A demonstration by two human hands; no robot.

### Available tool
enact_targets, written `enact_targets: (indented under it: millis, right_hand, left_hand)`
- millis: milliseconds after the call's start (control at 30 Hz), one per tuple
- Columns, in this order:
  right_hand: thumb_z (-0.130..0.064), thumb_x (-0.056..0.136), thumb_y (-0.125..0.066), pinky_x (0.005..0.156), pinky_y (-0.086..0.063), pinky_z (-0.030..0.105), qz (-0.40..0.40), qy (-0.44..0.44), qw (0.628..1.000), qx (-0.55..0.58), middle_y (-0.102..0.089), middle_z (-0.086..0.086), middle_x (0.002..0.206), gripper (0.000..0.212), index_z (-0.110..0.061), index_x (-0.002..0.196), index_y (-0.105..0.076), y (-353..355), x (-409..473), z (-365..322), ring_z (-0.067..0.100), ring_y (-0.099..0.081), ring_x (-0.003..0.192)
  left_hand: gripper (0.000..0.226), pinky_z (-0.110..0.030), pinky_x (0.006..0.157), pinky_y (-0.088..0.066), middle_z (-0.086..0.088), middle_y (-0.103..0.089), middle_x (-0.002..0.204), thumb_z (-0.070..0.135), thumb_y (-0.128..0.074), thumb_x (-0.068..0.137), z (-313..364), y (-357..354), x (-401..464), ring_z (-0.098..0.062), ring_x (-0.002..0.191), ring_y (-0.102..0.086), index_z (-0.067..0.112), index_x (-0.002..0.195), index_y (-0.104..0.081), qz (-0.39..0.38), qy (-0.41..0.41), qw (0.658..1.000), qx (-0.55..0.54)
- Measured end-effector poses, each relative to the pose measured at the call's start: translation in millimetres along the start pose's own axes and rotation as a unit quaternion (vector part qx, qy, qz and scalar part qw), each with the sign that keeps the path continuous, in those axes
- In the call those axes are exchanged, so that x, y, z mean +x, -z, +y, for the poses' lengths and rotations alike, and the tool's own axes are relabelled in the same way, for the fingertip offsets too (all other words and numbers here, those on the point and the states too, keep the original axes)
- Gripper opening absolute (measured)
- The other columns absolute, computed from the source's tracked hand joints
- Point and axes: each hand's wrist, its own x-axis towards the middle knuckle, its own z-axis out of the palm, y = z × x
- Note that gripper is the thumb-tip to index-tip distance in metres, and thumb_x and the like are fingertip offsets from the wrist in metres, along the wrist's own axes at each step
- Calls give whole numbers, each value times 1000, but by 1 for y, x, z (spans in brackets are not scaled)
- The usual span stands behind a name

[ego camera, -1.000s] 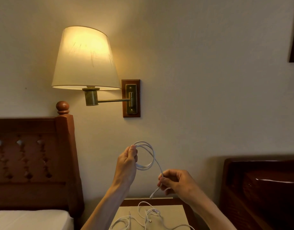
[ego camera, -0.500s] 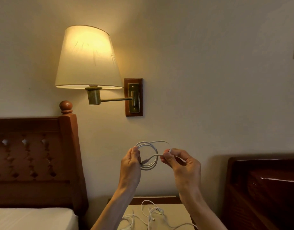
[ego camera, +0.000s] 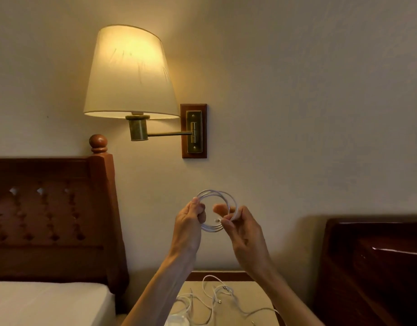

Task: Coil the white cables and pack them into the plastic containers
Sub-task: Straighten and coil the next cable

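Note:
A white cable wound into a small round coil [ego camera: 216,196] hangs in the air in front of the wall. My left hand [ego camera: 189,225] pinches its left side. My right hand [ego camera: 242,228] grips its right side, and the cable's plug end shows inside the ring beside those fingers. Below my hands, more white cables [ego camera: 216,300] lie loose and tangled on the bedside table [ego camera: 254,295]. At the frame's bottom edge, between my forearms, a pale rounded shape [ego camera: 176,320] shows; I cannot tell whether it is a plastic container.
A lit wall lamp [ego camera: 129,74] on a brass arm hangs above left. A carved wooden headboard [ego camera: 52,215] and white mattress [ego camera: 45,302] are at the left. Another dark wooden headboard [ego camera: 372,262] stands at the right.
My right hand rose from below the coil and brought the trailing cable end up to it. The loose tail is now wound in, and both hands hold the ring.

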Motion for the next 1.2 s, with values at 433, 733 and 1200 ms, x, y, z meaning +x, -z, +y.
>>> enact_targets:
  millis: [433,733,1200]
  right_hand:
    - [9,86,-62,73,-55,21,-101,-58,991,59,-73,9,92,58,-28,128,-49,3,-2,-16,20,-73,88]
    - [3,84,-68,78,-57,25,-68,-127,989,-33,-70,-3,89,29,-25,81,-74,-1,-24,10,16,-69,89]
    - [-8,93,-62,70,-60,28,19,-215,974,69,-74,9,89,13,-11,103,-68,2,-6,-3,22,-73,81]
  left_hand:
    - [39,-32,60,-23,8,-34,53,26,-33,103,5,14,-1,-12,56,-28,19,66,-43,10,25,997,-67]
    - [37,-33,63,-25,9,-38,53,27,-34,104,5,21,2,-12,57,-30,19,69,-45,21,20,994,-110]
    - [37,-33,59,-23,7,-39,55,34,-36,103,-16,24,-11,-11,55,-31,18,73,-51,-10,62,993,-95]
